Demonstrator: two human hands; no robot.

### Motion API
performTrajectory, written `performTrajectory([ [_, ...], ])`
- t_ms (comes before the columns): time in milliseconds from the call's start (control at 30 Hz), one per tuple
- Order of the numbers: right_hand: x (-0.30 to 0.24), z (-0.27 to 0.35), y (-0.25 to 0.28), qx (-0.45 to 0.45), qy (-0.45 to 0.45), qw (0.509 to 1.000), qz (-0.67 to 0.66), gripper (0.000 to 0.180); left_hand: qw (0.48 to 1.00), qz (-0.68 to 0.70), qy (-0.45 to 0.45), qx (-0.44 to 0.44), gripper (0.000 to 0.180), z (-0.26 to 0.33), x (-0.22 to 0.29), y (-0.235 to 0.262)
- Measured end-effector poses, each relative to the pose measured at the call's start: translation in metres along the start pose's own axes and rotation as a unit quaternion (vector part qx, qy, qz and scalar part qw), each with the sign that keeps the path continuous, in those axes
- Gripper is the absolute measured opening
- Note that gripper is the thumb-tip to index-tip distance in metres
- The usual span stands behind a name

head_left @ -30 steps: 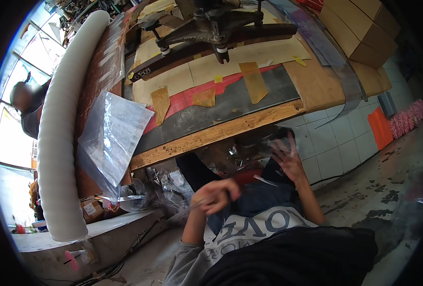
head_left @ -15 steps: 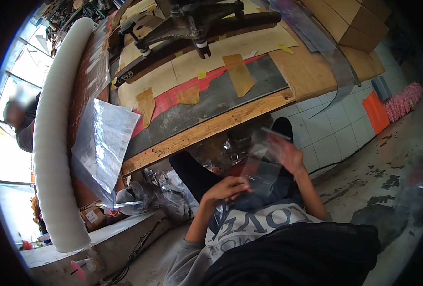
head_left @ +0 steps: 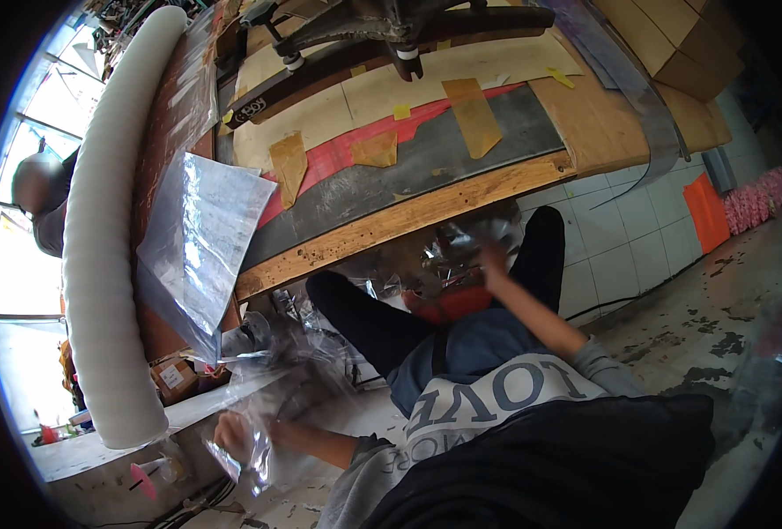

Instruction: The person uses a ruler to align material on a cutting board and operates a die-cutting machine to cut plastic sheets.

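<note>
Low at the left, beside the concrete ledge, is my left hand (head_left: pixel 239 436). Its fingers look curled in a piece of clear plastic film (head_left: pixel 261 467), which is partly smeared by motion. My right hand (head_left: pixel 489 263) reaches down under the bench's front edge, between my knees. Motion blur hides its fingers, so I cannot tell what they hold. Close by it are crumpled clear plastic pieces (head_left: pixel 448 247) and a red container (head_left: pixel 448 305).
The workbench (head_left: pixel 391 227) has a wooden front edge and a heavy dark metal press (head_left: pixel 391 40). A plastic sheet (head_left: pixel 201 234) overhangs its left corner. A long white foam roll (head_left: pixel 104 256) stands left; cardboard boxes (head_left: pixel 664 40) lie right. Another person (head_left: pixel 47 198) is beyond the roll.
My hands have parted. The left has swung down and left with clear plastic; the right has moved forward under the bench. The clear piece that was between them has left my lap.
</note>
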State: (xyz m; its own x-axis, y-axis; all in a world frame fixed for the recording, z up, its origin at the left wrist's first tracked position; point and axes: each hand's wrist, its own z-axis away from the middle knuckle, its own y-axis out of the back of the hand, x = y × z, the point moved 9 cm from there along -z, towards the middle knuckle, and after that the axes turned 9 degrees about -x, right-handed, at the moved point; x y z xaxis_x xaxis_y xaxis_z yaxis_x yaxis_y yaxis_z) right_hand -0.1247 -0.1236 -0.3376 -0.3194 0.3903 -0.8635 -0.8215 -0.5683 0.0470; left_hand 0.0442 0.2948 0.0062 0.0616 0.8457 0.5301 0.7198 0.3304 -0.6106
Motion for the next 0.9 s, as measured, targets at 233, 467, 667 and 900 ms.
performTrajectory([
  [233, -0.024, 0.162, -0.258, -0.609, -0.135, 0.780, -0.044, 0.057, 0.988, -0.005, -0.152, -0.028, 0.034, -0.017, 0.021, -0.049],
  [467, -0.093, 0.229, -0.226, -0.718, -0.230, 0.648, 0.107, 0.082, 0.936, -0.160, 0.041, -0.310, 0.018, -0.058, -0.053, -0.091],
  [667, -0.126, 0.166, -0.073, -0.619, -0.045, 0.750, 0.228, 0.090, 0.746, -0.253, 0.334, -0.518, 0.020, -0.072, -0.143, -0.153],
  [900, -0.258, 0.215, -0.009, -0.653, 0.143, 0.737, -0.099, 0.089, 0.679, -0.220, 0.311, -0.627, 0.019, -0.023, -0.251, -0.214],
])
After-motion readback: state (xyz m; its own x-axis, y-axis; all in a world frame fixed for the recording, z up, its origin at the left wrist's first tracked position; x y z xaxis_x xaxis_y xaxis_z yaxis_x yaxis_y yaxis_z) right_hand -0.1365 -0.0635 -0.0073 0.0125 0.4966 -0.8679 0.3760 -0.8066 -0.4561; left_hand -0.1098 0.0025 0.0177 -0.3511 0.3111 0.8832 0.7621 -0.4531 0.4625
